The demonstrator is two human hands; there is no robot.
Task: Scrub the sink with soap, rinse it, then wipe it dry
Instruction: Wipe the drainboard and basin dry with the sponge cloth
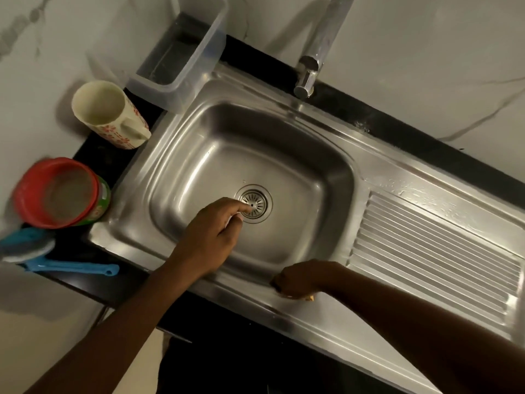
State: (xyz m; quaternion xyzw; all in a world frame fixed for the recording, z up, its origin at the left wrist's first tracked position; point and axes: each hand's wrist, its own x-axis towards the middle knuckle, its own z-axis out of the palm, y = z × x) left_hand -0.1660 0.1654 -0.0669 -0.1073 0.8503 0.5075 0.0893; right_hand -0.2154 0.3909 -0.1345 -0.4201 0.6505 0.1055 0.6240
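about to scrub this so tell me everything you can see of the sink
The sink is a single stainless-steel basin with rounded corners, set in a black counter, a ribbed drainboard on its right. A round slotted strainer sits in its floor. No suds show; droplets lie on the back rim. The left hand reaches in, fingers at the strainer; the right hand holds a yellowish thing on the front rim.

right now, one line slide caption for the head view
Left hand reaches to the drain strainer of a stainless steel sink; right hand holds a yellowish object on its front rim.
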